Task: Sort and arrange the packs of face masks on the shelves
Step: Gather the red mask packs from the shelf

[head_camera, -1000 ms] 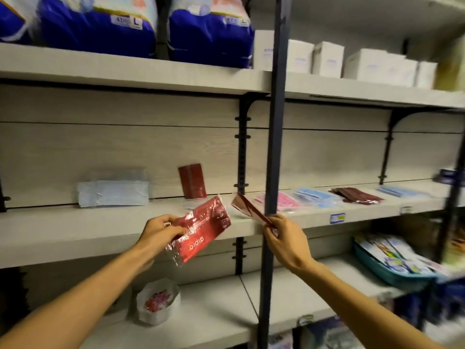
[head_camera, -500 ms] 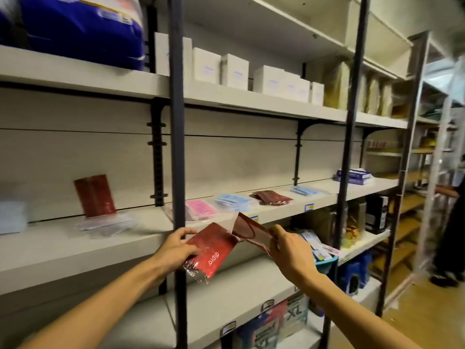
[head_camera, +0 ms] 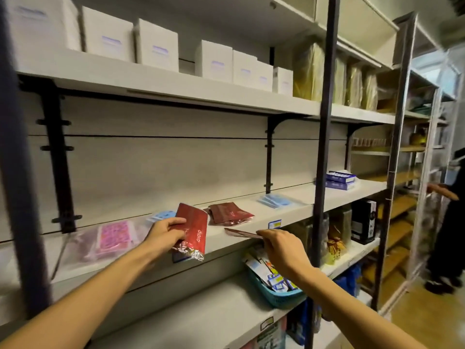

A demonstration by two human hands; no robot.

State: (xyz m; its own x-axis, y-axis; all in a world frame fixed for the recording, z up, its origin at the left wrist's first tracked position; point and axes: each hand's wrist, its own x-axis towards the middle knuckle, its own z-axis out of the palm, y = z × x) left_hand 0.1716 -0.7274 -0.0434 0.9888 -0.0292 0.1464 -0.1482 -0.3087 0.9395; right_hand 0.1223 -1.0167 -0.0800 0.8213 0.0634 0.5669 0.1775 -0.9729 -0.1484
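Two hands: both are raised at the front edge of the middle shelf, each with its own pack.
Left hand: fingers curled over the upper left edge of a bright red mask pack, the thumb beneath it; the grip is closed on the pack.
Red pack position: upright and slightly tilted, its printed face toward the camera, its crinkled foil end hanging below the hand in front of the shelf's front lip.
Right hand: fingers bent, pinching the right end of a dark maroon mask pack.
Maroon pack position: nearly flat and edge-on, sticking out leftward from the fingertips just over the shelf's front edge, just right of the red pack but apart from it.
Shelf, behind the hands: a pile of dark red mask packs lies flat just beyond the red pack.
Shelf, left: pink patterned mask packs in clear wrap, with light blue packs partly hidden behind the left hand.
Shelf, right: a stack of blue mask packs, then blue boxes farther along.
Upper shelf: a row of white boxes.
Lower shelf: a teal basket of small packets under the right wrist.
Far right: another person, blurred.
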